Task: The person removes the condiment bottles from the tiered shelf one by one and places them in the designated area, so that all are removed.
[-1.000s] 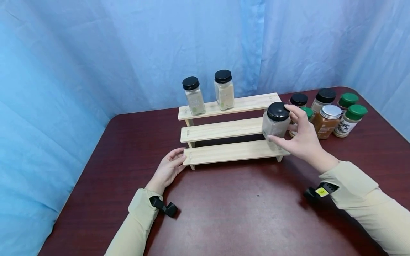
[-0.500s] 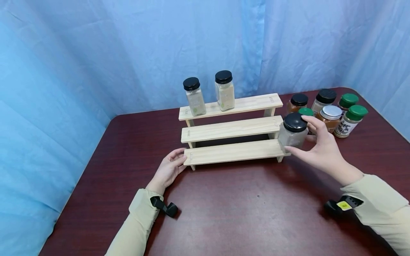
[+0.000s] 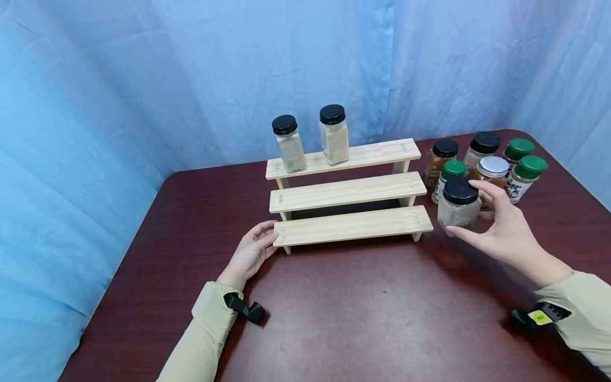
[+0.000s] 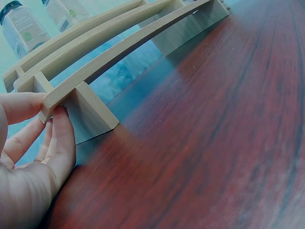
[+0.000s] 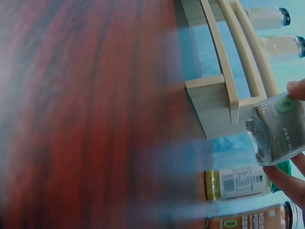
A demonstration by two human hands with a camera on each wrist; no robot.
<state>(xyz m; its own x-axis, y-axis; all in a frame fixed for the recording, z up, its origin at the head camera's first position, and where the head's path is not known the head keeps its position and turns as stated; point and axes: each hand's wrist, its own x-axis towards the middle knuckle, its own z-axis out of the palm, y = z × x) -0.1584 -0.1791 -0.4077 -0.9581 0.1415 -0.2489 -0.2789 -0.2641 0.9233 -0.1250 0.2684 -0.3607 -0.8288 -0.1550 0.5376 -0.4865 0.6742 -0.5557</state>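
My right hand [image 3: 508, 228] grips a clear spice jar [image 3: 457, 213] with a black lid, thumb on one side and fingers on the other. In the head view the jar is just right of the stepped wooden rack [image 3: 350, 227], in front of other spice bottles. In the right wrist view this jar [image 5: 279, 129] is tilted, its base toward the rack. My left hand [image 3: 250, 248] pinches the left end of the rack's lowest shelf, as the left wrist view shows between thumb and fingers. Two black-lidded jars, a left one [image 3: 289, 146] and a right one [image 3: 335, 138], stand on the top shelf.
Several spice bottles cluster on the dark red table [image 3: 334, 318] right of the rack, including a green-capped bottle [image 3: 522, 179], a silver-lidded jar [image 3: 492, 168] and a black-lidded brown one [image 3: 441, 159]. Blue curtains [image 3: 215, 79] hang behind and at both sides.
My right hand has carried the jar rightward and toward me, from over the rack's right end to beside it. The left hand stays at the lowest shelf.
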